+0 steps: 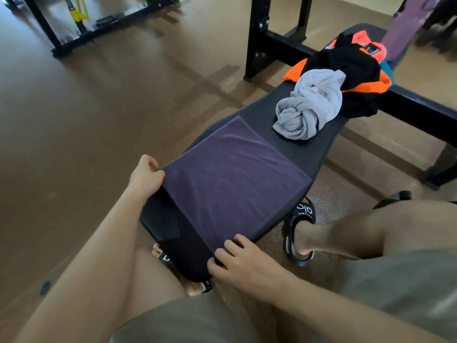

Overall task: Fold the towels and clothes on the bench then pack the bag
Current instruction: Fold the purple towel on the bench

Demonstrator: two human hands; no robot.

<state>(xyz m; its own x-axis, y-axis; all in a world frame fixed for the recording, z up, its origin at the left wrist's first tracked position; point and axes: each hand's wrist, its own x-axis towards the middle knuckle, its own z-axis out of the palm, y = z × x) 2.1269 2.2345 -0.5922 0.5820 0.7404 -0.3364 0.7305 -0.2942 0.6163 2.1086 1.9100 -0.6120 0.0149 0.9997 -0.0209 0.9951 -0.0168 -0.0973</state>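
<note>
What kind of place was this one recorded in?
Most likely a gym: a padded black workout bench, black steel equipment frames on a bare brown floor, and yellow resistance bands.

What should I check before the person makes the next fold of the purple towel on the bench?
1. Left hand pinches the near-left corner of the purple towel: ok.
2. Right hand grips the near-right corner: ok.
3. Towel lies flat and smooth on the bench: ok, only faint creases.
4. Space ahead for folding forward: ok, bare pad shows between the towel and the grey garment.
5. Other clothes folded: not ok, the grey garment is bunched and the black and orange clothes lie in a heap.
6. Bag ready for packing: cannot tell, none clearly identifiable.
</note>
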